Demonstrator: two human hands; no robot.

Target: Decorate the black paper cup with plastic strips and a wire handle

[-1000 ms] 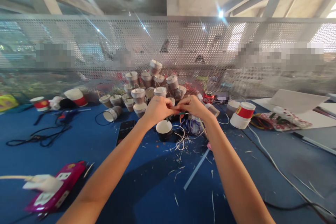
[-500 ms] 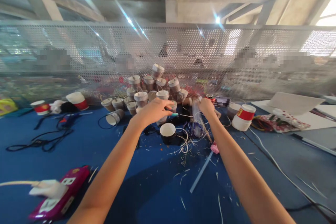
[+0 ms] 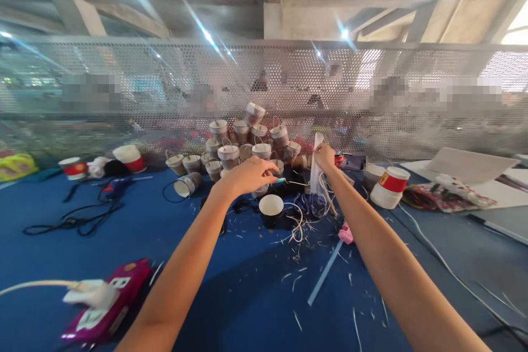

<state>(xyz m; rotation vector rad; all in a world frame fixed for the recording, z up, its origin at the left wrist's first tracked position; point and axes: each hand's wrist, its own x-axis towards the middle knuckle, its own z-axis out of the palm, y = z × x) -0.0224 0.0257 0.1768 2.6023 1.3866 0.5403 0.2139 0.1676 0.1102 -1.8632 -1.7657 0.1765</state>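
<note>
My left hand [image 3: 252, 176] hovers palm down in front of the piled cups, its fingers curled round a thin tool with a teal handle [image 3: 280, 180]. A slender pale shaft runs rightward from the handle; its exact kind is unclear. My right hand [image 3: 325, 156] pinches the upper part of a clear plastic bag [image 3: 317, 176], which hangs upright in narrow folds. Below my left hand stands an open paper cup [image 3: 271, 206], white inside and dark outside. White cord [image 3: 297, 225] loops beside it, and a blue coil [image 3: 311, 204] lies under the bag.
Stacked paper cups [image 3: 229, 155] with cord loops lean toward the perforated screen [image 3: 231, 74]. A purple power strip [image 3: 111, 300] lies front left. Red-banded cups [image 3: 390, 187] stand right. A pink-topped stick [image 3: 325, 272] and scattered clippings lie near my right forearm.
My right hand has drawn the clear plastic bag upward, so more of it shows. The whole view has shifted slightly. My left hand stays over nearly the same spot.
</note>
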